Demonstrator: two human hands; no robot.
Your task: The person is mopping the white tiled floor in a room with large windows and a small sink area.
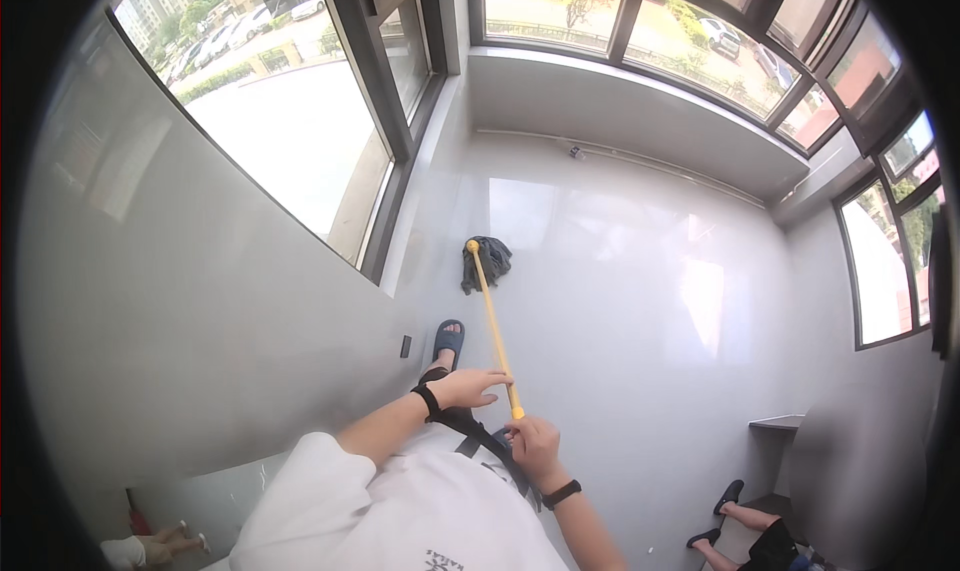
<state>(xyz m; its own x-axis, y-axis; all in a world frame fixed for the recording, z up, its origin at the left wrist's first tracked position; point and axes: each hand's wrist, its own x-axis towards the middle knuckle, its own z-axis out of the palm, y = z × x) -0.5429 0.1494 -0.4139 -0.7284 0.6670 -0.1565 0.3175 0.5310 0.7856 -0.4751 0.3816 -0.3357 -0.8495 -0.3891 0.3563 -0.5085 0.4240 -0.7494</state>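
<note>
A mop with a yellow handle [491, 317] slants away from me across the glossy grey floor. Its dark grey string head [491, 263] lies flat near the left wall, ahead of my left slipper [448, 338]. My right hand [536, 447] is closed around the upper end of the handle, just behind a yellow collar. Slightly farther along the pole is my left hand [472, 388], its fingers extended and the fingertips at the handle, not wrapped round it. Both wrists wear black bands. My right foot is mostly hidden by my arm and clothing.
Another person's legs [754, 517] in dark slippers reach in at lower right, near a small ledge [776, 422]. A small crumpled item [577, 153] lies by the far wall's pipe [667, 167]. A dark wall socket [406, 346] sits low on the left wall [225, 286]. Windows surround the room.
</note>
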